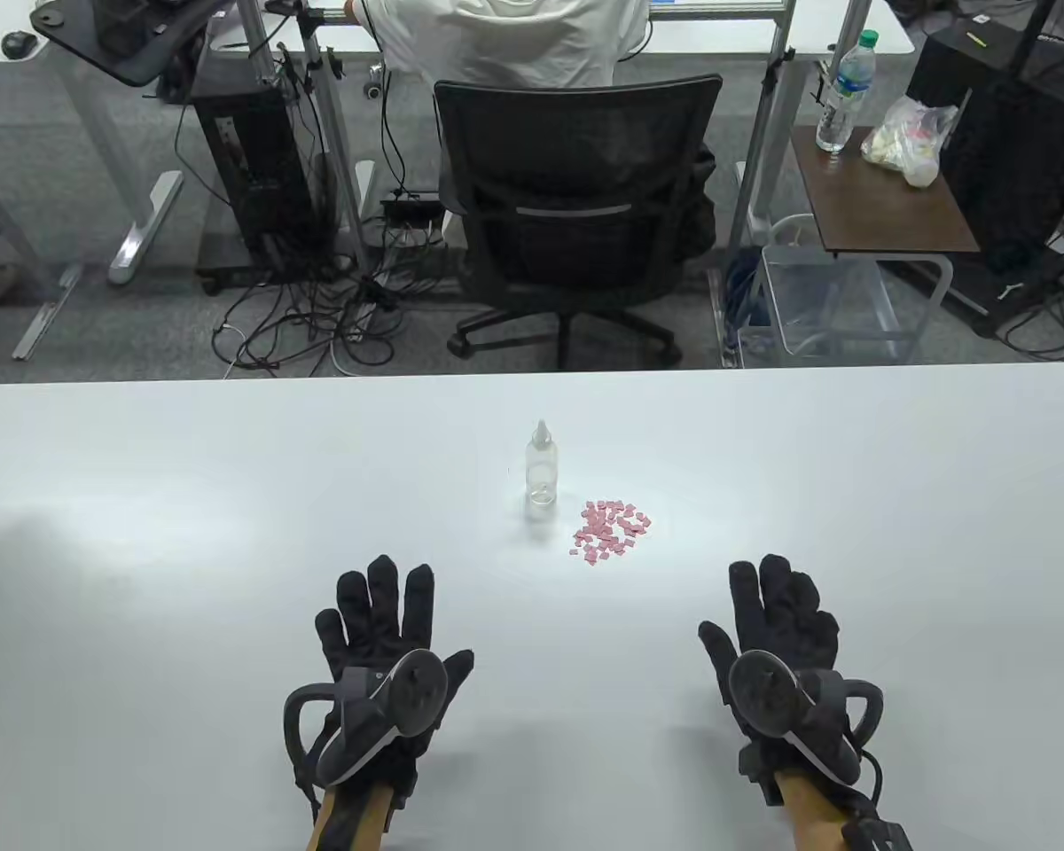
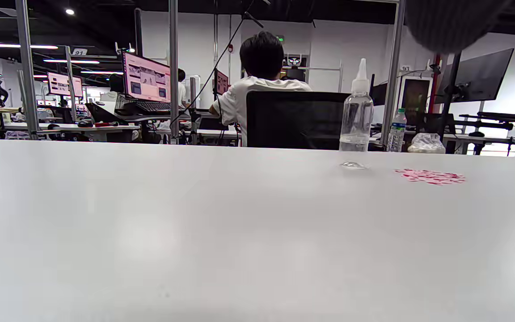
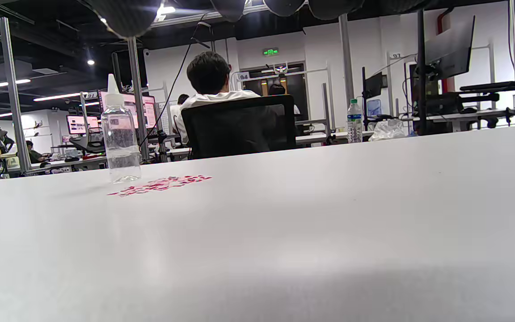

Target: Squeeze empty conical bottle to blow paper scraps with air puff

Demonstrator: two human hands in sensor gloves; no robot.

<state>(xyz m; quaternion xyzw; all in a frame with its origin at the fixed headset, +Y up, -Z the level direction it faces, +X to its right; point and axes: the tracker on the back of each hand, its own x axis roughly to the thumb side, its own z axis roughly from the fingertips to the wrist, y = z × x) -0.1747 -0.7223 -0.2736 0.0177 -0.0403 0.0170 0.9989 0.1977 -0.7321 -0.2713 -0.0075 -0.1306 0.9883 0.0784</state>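
Table view: clear plastic conical-tipped bottle (image 1: pixel 540 468) stands upright beside pink paper scraps (image 1: pixel 610 529); left hand (image 1: pixel 384 638) and right hand (image 1: pixel 780 640) lie flat, fingers spread, holding nothing

A black office chair (image 1: pixel 576 213) faces desks on grey carpet (image 1: pixel 71 346) under ceiling strip lights (image 2: pixel 23 46).

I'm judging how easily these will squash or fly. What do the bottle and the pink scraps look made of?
The bottle looks like clear, glossy soft plastic: the background shows through it, under a white cone cap. The pink scraps look like thin matte paper, lying flat in small cut squares. The softness is a guess.
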